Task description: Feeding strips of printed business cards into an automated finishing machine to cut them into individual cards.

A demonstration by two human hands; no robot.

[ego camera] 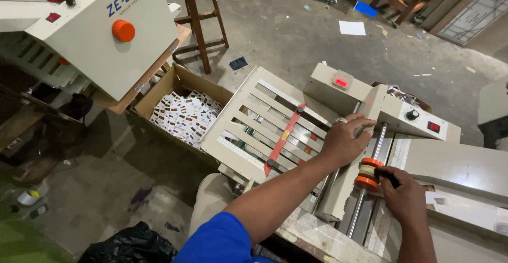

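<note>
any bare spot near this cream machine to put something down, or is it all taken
Free: the flat cream cover right of the orange roller collar, and bare concrete floor between the wooden stool and the machine. Crowded: the cardboard box is full of small cards, and both hands, left hand and right hand, occupy the roller area.
</note>
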